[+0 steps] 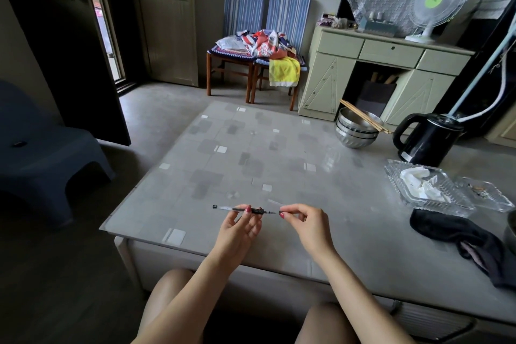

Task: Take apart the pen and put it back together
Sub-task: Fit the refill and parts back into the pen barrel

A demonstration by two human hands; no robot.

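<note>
A slim pen (231,208) with a clear barrel, a black end plug and a black ribbed grip is held level above the low table (251,165). My left hand (240,227) pinches it at the grip, with the metal tip pointing right. My right hand (303,222) is closed on a small dark piece (281,213) just off the tip; the fingers hide most of it. A thin clear piece (275,202) lies on the table just behind my right hand.
Right side of the table: a glass tray (427,190) with crumpled tissue, a second glass dish (487,194), a black cloth (460,237), a black kettle (428,139) and stacked steel bowls (356,131) with chopsticks. A dark stool (47,153) stands left.
</note>
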